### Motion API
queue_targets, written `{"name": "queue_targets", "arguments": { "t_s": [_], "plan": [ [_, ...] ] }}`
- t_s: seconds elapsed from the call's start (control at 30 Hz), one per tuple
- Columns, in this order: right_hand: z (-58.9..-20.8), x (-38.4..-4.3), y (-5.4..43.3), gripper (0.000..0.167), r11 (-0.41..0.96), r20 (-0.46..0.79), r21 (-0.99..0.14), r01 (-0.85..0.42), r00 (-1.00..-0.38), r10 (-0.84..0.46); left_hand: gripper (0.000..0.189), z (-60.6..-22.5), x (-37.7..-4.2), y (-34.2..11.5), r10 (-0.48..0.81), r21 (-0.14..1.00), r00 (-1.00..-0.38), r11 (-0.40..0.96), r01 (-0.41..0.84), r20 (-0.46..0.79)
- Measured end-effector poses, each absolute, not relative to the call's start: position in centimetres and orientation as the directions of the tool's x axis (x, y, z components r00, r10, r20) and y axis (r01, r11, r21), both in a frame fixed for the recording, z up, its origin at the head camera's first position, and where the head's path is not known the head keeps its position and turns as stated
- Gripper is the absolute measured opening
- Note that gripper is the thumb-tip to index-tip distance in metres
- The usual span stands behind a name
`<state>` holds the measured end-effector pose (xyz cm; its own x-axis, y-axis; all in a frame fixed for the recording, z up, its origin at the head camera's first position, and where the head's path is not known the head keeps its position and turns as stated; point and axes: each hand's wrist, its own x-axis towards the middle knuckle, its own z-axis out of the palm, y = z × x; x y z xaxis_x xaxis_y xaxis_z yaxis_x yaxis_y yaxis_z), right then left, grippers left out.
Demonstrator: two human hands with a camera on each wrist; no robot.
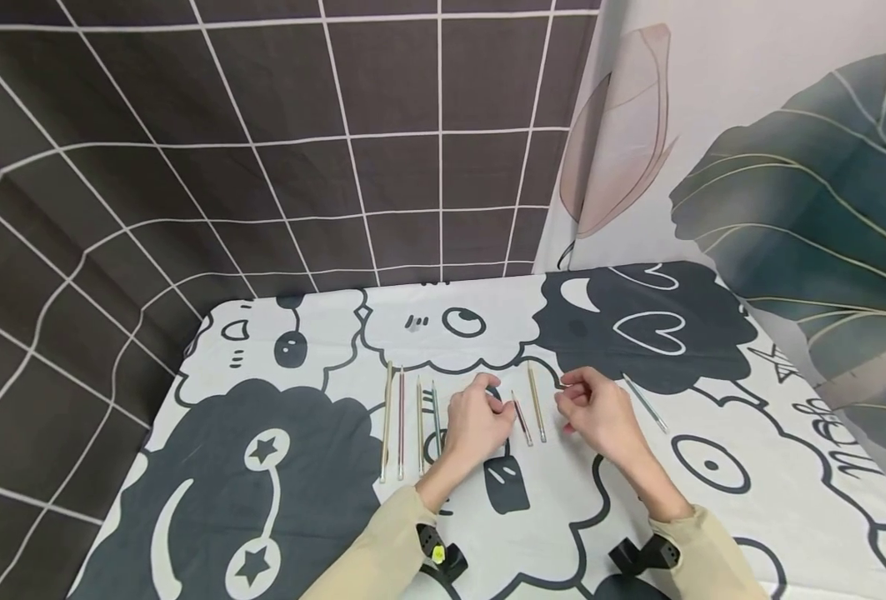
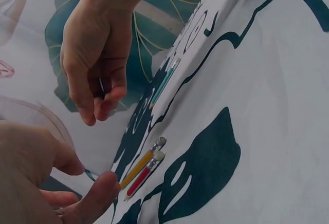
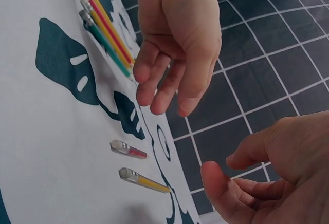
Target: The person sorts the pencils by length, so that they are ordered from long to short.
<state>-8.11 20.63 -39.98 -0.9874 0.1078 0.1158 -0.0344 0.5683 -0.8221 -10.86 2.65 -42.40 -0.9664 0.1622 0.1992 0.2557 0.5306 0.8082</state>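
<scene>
My left hand (image 1: 480,421) hovers just left of a short red pencil (image 1: 521,419), its fingers loosely bent around nothing. Beside that pencil lies a yellow pencil (image 1: 537,404), tilted slightly, its eraser end toward me. To the right of both, my right hand (image 1: 598,412) hangs with relaxed fingers and bare fingertips; the right wrist view shows its thumb and fingers (image 3: 213,178) apart. A teal pencil (image 1: 645,403) lies beyond the right hand. Left of my left hand, several pencils lie side by side, among them a red one (image 1: 401,425) and a green one (image 1: 437,417).
A black-and-white cartoon-print cloth (image 1: 563,500) covers the table. Behind it hangs a dark gridded curtain (image 1: 390,100), and at the right a leaf-patterned curtain (image 1: 788,192). Black wrist cameras (image 1: 443,554) sit at both cuffs.
</scene>
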Motion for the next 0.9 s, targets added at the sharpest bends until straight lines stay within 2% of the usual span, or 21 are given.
{"name": "queue_targets", "arguments": {
  "t_s": [0.23,0.63,0.9],
  "plan": [
    [-39.8,-8.0,21.4,0.022,0.611,0.141,-0.791,-0.037,-0.982,0.123,0.030,-42.6,-11.2,3.7,0.161,0.788,-0.972,0.569,0.232,0.171],
    [-39.6,-7.8,21.9,0.025,0.597,0.100,-0.802,0.002,-0.986,0.137,0.033,-42.9,-11.5,4.8,0.186,0.853,-0.980,0.497,0.157,0.072],
    [-39.7,-7.9,22.8,0.022,0.576,0.121,-0.817,-0.018,-0.982,0.141,0.031,-43.0,-11.6,5.3,0.193,0.871,-0.979,0.469,0.144,0.058]
  ]
}}
